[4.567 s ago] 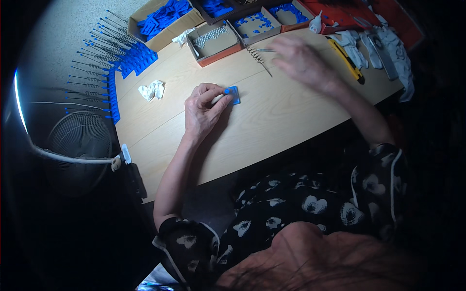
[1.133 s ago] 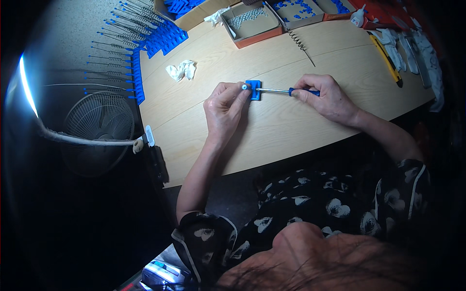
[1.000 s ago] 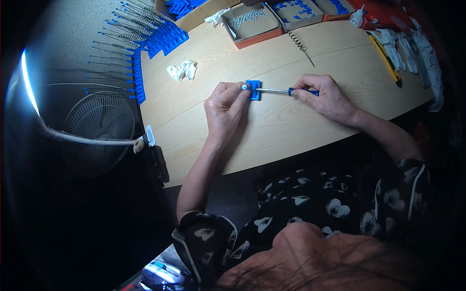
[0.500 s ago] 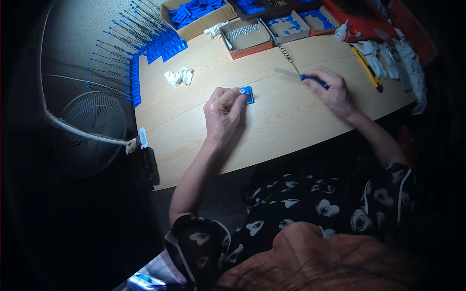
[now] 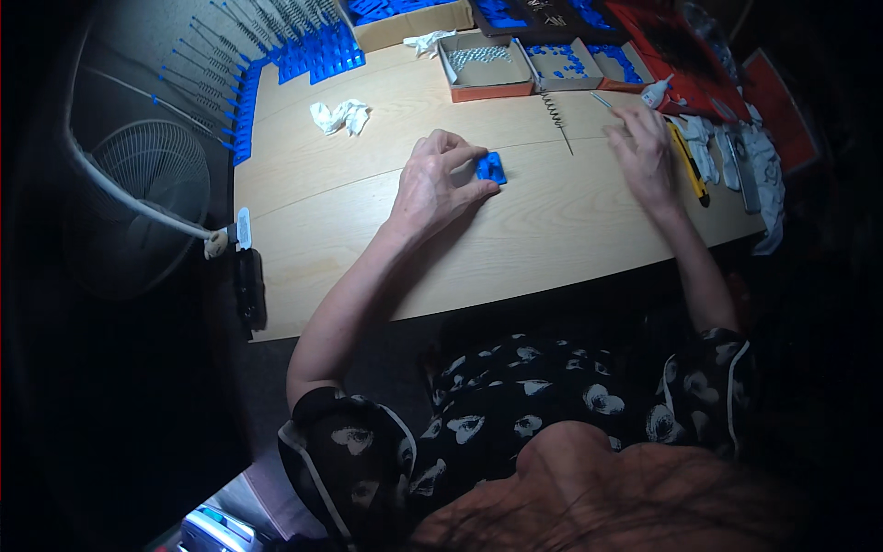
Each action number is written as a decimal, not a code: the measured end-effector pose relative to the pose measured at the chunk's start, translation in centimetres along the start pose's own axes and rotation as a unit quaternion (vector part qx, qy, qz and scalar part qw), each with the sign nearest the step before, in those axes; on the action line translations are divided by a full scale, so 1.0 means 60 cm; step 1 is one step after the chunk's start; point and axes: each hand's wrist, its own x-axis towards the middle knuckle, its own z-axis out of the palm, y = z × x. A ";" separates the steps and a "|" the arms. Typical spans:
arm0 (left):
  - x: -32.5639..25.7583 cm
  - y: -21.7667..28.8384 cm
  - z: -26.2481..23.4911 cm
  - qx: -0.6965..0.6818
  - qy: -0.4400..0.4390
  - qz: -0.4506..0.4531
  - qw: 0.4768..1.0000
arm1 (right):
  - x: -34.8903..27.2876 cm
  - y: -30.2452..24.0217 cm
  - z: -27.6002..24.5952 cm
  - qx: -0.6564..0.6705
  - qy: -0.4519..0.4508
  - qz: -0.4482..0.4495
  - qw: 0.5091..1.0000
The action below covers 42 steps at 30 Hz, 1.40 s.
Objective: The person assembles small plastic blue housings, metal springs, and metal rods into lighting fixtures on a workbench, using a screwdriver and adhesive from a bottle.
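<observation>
A pale wooden table [image 5: 359, 221] spans the frame's middle. Left hand [image 5: 434, 181], above centre, pinches; right hand [image 5: 647, 152], upper right — its grip cannot be told. Between left thumb and finger, above centre: a blue plastic piece [image 5: 491, 168]. At the right fingers — a slim metal rod [image 5: 601, 99].

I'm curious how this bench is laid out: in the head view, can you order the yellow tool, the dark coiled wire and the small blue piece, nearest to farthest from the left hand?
1. Small blue piece: touched by the left hand.
2. Dark coiled wire: farther away, to the right.
3. Yellow tool: farthest right, beyond the right hand.
</observation>
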 end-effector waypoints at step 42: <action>0.006 0.002 -0.007 -0.036 -0.008 -0.015 0.999 | 0.059 -0.184 0.045 0.436 -0.238 -0.029 0.867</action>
